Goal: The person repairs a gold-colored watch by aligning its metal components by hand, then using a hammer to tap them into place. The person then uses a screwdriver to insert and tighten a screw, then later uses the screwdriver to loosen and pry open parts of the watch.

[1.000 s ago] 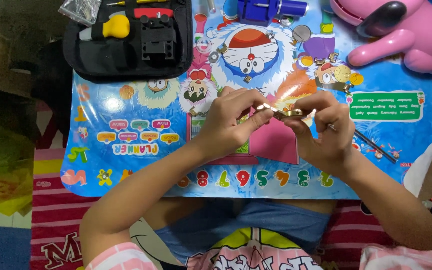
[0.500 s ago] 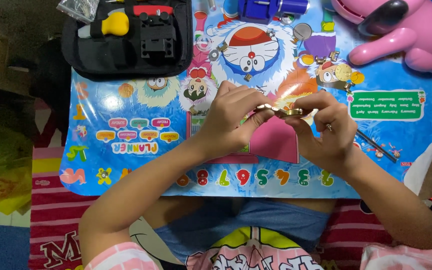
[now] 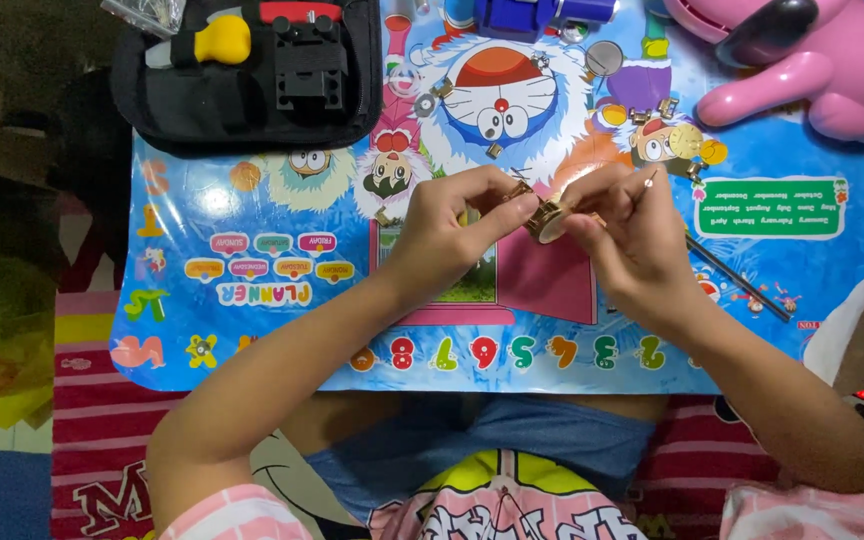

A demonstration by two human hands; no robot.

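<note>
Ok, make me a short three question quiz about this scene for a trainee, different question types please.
1. True or false: both hands, left hand and right hand, pinch the small gold watch case above the cartoon mat.
2. Which lies at the mat's top right? A) pink toy B) green bowl C) white mug
3. Fill in: the black tool pouch holds a tool with a ____ handle.

Key: 1 true; 2 A; 3 yellow.
</note>
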